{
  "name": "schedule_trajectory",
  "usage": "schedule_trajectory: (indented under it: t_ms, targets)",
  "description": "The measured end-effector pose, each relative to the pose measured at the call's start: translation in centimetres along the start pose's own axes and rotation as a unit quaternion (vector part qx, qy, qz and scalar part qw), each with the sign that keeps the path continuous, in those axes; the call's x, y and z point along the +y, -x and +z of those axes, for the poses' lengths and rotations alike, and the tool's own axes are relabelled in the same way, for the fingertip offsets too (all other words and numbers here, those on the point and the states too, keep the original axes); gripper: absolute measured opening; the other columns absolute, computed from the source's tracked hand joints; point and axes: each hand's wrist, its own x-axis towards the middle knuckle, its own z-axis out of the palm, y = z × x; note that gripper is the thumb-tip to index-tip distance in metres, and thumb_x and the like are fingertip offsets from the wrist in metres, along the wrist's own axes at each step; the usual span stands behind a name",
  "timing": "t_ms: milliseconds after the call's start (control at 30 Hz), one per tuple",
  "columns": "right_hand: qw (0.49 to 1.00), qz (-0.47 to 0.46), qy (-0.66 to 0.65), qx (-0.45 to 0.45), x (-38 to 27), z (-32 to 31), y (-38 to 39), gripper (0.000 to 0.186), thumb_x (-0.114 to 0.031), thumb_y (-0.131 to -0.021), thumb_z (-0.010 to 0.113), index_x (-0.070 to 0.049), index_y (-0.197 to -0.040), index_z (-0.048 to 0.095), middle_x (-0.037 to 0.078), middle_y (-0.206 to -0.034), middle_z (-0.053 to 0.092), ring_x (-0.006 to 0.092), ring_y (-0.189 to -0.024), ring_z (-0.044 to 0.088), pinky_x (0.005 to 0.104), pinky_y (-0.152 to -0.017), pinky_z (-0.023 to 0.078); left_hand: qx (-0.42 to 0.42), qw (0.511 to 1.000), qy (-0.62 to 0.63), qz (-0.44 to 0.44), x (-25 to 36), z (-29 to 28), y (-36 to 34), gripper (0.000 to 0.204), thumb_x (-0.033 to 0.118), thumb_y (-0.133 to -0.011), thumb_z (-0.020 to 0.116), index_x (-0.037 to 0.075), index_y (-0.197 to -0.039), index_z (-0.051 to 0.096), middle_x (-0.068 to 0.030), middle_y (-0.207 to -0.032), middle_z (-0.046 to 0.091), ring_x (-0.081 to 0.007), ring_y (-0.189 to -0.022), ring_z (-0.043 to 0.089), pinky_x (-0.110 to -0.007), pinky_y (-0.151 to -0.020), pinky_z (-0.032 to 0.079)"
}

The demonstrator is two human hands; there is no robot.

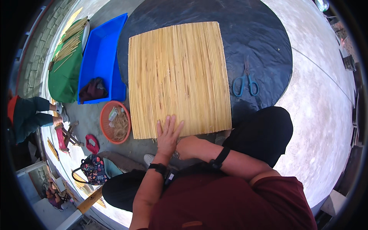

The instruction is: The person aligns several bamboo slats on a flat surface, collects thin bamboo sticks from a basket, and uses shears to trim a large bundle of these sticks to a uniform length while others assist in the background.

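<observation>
A square mat (178, 73) of pale straw-coloured reeds lies on a round table covered in black sheeting (260, 42). My left hand (167, 134) rests with spread fingers on the mat's near edge. My right hand (187, 147) is just below that edge, beside the left wrist, fingers bent and partly hidden; whatever they hold cannot be made out. Teal-handled scissors (253, 86) lie on the sheeting right of the mat.
Left are a blue tub (99, 53) with dark cloth, a green-covered surface (65, 82) with reed bundles, an orange basket (107, 130) of fibres, a small wooden frame (70, 138), red cord (92, 143) and a floral bag (92, 170). Two other people (32, 119) (53, 197) are at the left.
</observation>
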Motion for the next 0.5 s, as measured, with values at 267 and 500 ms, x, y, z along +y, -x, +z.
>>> schedule_trajectory:
  t_ms: [267, 500]
  targets:
    - [1.0, 0.025, -0.006, 0.009, 0.1, 0.3, -0.1, 0.026, -0.02, -0.077, 0.058, -0.002, -0.092, 0.069, 0.018, -0.093, 0.067, 0.0328, -0.087, 0.065, 0.0428, -0.075, 0.051, -0.014, 1.0, -0.019, -0.015, -0.6, -0.7, 0.4, 0.063, 0.006, -0.078, 0.055, 0.025, -0.136, 0.042, -0.013, -0.146, 0.031, -0.0316, -0.135, 0.03, -0.056, -0.108, 0.019]
    - [0.983, 0.128, -0.002, 0.133, 2.7, -2.2, 1.1, 0.027, -0.014, -0.075, 0.054, -0.003, -0.096, 0.068, 0.018, -0.093, 0.066, 0.0336, -0.087, 0.064, 0.0433, -0.075, 0.051, 0.049, 0.987, 0.028, -0.147, 0.4, -4.6, 1.0, 0.061, 0.0, -0.074, 0.054, 0.017, -0.132, 0.047, -0.019, -0.142, 0.034, -0.039, -0.133, 0.029, -0.054, -0.106, 0.024]
